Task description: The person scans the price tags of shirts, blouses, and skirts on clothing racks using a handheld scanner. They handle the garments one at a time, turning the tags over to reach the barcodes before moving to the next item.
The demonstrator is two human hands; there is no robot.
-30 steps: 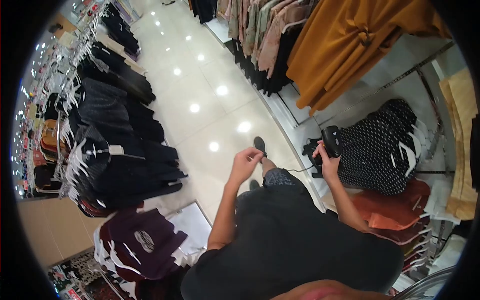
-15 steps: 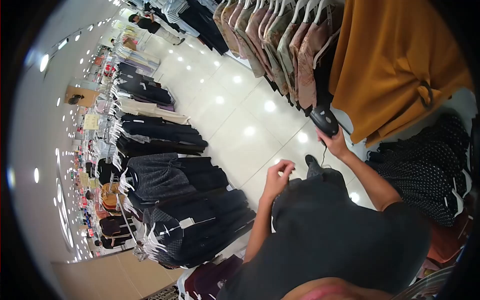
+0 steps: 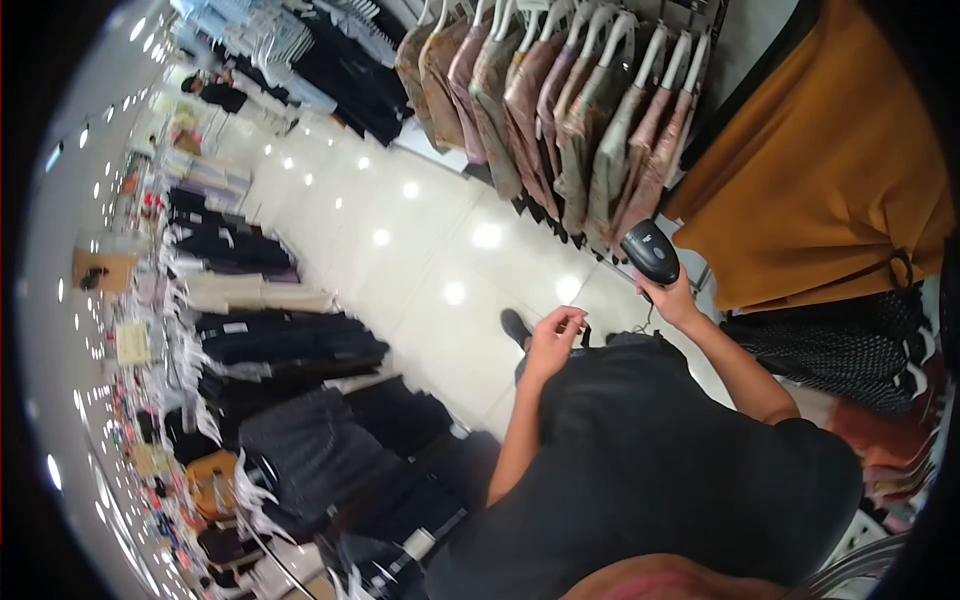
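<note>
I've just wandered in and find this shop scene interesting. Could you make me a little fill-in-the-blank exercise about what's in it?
1. The black handheld scanner is held in the person's ______ hand.
2. The patterned tops hang on hangers coloured ______.
3. Across the shiny floor from those tops, a row of mostly dark garments hangs on the picture's ______ side.
4. The person's own short-sleeved shirt is coloured ______.

Missing words: right; white; left; black.

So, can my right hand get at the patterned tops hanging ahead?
Probably yes: nothing visible blocks your right hand from the patterned tops, though it's holding a black scanner.
</note>
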